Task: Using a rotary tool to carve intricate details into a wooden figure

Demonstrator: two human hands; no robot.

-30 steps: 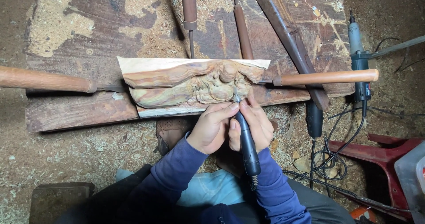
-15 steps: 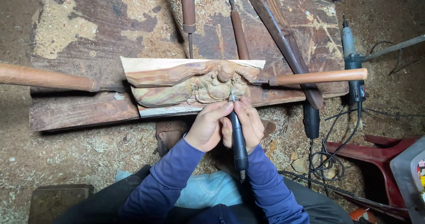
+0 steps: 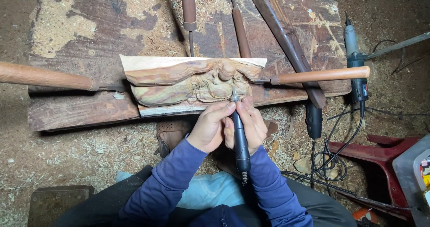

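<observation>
So the carved wood block (image 3: pixel 192 86) sits just past the fingertips, lying across a rough plank (image 3: pixel 80 110) on the sawdust-covered floor (image 3: pixel 67 155). The black rotary tool (image 3: pixel 239 137) has its tip right on the carved figure near the block's right end. Both hands are wrapped around that tool like a fat pen: left hand (image 3: pixel 208 127) curled on its left side, right hand (image 3: pixel 253 124) clamped on its right, fingers pointing forward, wrists bent down, blue sleeves running back toward the body. Further out from the right hand there's a long wooden-handled chisel (image 3: pixel 320 75) lying crosswise, and beyond it a grey power tool (image 3: pixel 354 61) with cords. Off the left hand's side, another wooden handle (image 3: pixel 45 77). Two more chisels (image 3: pixel 237 25) lie above the block.
</observation>
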